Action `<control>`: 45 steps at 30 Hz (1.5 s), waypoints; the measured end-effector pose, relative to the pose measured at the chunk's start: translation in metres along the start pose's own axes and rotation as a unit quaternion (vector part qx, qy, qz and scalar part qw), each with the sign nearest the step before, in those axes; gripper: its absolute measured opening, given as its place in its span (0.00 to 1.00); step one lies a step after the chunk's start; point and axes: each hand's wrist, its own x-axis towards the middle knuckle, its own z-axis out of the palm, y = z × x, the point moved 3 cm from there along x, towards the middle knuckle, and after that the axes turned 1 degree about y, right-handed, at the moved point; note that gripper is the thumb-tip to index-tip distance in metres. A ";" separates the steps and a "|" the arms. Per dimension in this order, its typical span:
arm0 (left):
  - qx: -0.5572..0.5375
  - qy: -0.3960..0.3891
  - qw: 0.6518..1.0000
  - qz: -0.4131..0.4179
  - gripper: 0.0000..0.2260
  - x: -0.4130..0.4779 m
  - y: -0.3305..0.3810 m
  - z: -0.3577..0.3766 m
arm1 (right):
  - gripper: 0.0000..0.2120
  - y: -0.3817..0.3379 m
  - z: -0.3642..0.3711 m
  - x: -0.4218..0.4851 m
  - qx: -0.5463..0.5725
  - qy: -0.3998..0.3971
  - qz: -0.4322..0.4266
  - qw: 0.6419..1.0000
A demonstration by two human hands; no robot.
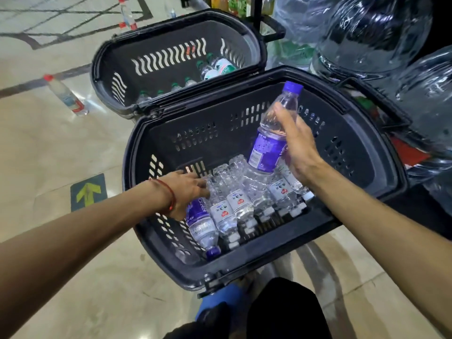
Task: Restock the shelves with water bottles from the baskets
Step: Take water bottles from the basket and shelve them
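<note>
1. Nearest us, at bottom centre: the person's dark clothing, with a blue item just left of it.
2. Left hand, centre-left, with a red cord at the wrist. It reaches into the near basket, and its fingers close round the base end of a lying purple-labelled bottle. That bottle lies against the basket's left wall, cap toward the bottom of the frame.
3. Right hand, centre-right. It grips a raised purple-labelled bottle round the middle. The bottle is tilted, cap toward the top of the frame, and we see it above the basket's contents.
4. Near basket: black, perforated, at mid-frame. We count a packed row of clear bottles lying on its bottom, white caps toward the lower edge.
5. Far basket, upper centre, touching the near one. It holds green-capped bottles.
6. Floor, left side: a red-capped bottle lying down and a yellow arrow sticker.
7. Upper right: large clear water jugs.
</note>
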 end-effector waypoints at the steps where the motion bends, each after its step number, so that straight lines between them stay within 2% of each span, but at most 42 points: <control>1: 0.017 -0.028 0.999 0.019 0.41 0.008 0.004 0.004 | 0.29 0.000 -0.003 0.002 0.008 0.005 -0.001 1.000; 5: 0.038 -0.079 0.994 0.064 0.44 0.033 0.020 0.016 | 0.21 0.002 -0.003 0.002 0.003 -0.013 0.014 1.000; 8: 0.077 -0.115 0.985 0.100 0.40 0.048 0.030 0.015 | 0.22 0.006 -0.001 0.003 -0.012 -0.020 0.026 0.999; 10: 0.091 -0.141 0.980 0.111 0.41 0.055 0.031 0.016 | 0.26 0.008 0.001 0.004 -0.016 -0.016 0.027 0.999; 13: 0.061 -0.086 0.989 0.105 0.41 0.055 0.028 0.016 | 0.30 0.008 0.002 0.005 -0.014 -0.012 0.030 0.999; 15: -0.007 -0.039 0.996 0.074 0.41 0.051 0.026 0.014 | 0.33 0.006 0.002 0.004 -0.017 0.001 0.028 0.999; 18: -0.145 0.057 0.987 0.033 0.34 0.047 0.021 -0.002 | 0.32 -0.001 -0.004 -0.002 -0.004 0.040 0.019 0.999; 20: -0.255 0.116 0.960 0.013 0.31 0.040 0.018 -0.014 | 0.29 -0.010 -0.014 -0.006 0.022 0.078 0.008 0.997; 21: -0.310 0.138 0.941 0.001 0.33 0.035 0.018 -0.020 | 0.28 -0.016 -0.020 -0.008 0.038 0.094 0.003 0.995; 24: -0.459 0.198 0.866 -0.029 0.40 0.018 0.017 -0.035 | 0.21 -0.042 -0.037 -0.014 0.083 0.125 -0.032 0.988; 26: -0.546 0.236 0.804 -0.021 0.40 0.007 0.019 -0.047 | 0.19 -0.062 -0.048 -0.022 0.095 0.142 -0.054 0.984; 28: -0.609 0.261 0.749 0.001 0.37 -0.002 0.024 -0.064 | 0.20 -0.081 -0.057 -0.035 0.096 0.152 -0.067 0.981; 30: -0.649 0.285 0.705 0.033 0.33 -0.011 0.031 -0.084 | 0.28 -0.095 -0.068 -0.051 0.082 0.163 -0.061 0.981; 33: -0.675 0.323 0.658 0.079 0.30 -0.025 0.048 -0.121 | 0.37 -0.108 -0.083 -0.080 0.087 0.168 -0.044 0.981; 36: -0.704 0.348 0.607 0.121 0.26 -0.040 0.071 -0.155 | 0.29 -0.122 -0.101 -0.113 0.115 0.175 -0.036 0.977; 39: -0.728 0.351 0.566 0.161 0.27 -0.051 0.095 -0.186 | 0.36 -0.138 -0.121 -0.150 0.121 0.196 -0.018 0.973; 40: -0.737 0.343 0.554 0.180 0.27 -0.054 0.104 -0.197 | 0.33 -0.144 -0.128 -0.163 0.113 0.198 -0.020 0.973; 42: -0.745 0.329 0.539 0.214 0.27 -0.060 0.124 -0.222 | 0.21 -0.153 -0.145 -0.188 0.078 0.207 -0.037 0.974; 45: -0.752 0.298 0.525 0.266 0.23 -0.066 0.161 -0.256 | 0.18 -0.164 -0.172 -0.225 0.010 0.252 -0.053 0.966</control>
